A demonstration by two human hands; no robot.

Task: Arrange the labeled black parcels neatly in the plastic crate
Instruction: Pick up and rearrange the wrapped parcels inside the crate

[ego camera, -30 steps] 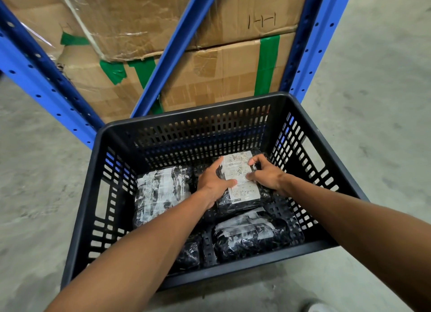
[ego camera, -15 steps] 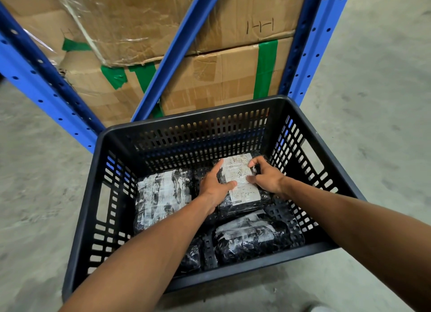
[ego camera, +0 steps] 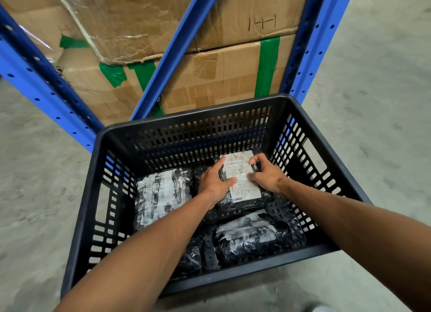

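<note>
A black slotted plastic crate (ego camera: 310, 251) stands on the floor with black wrapped parcels on its bottom. Both my hands hold one parcel with a white label (ego camera: 243, 185) at the crate's far right: my left hand (ego camera: 213, 180) grips its left edge, my right hand (ego camera: 265, 175) its right edge. A second parcel (ego camera: 161, 195) lies flat at the left. A third parcel (ego camera: 254, 239) lies near the front right. A smaller parcel (ego camera: 190, 258) sits at the front, partly hidden under my left forearm.
Blue metal rack posts (ego camera: 310, 43) and a diagonal brace (ego camera: 177, 50) rise just behind the crate. Taped cardboard boxes (ego camera: 221, 78) are stacked inside the rack. Grey concrete floor (ego camera: 373, 101) spreads on both sides.
Both hands stay on the labeled parcel, and it has barely shifted. The view has drifted slightly, so the crate sits a little lower in the frame.
</note>
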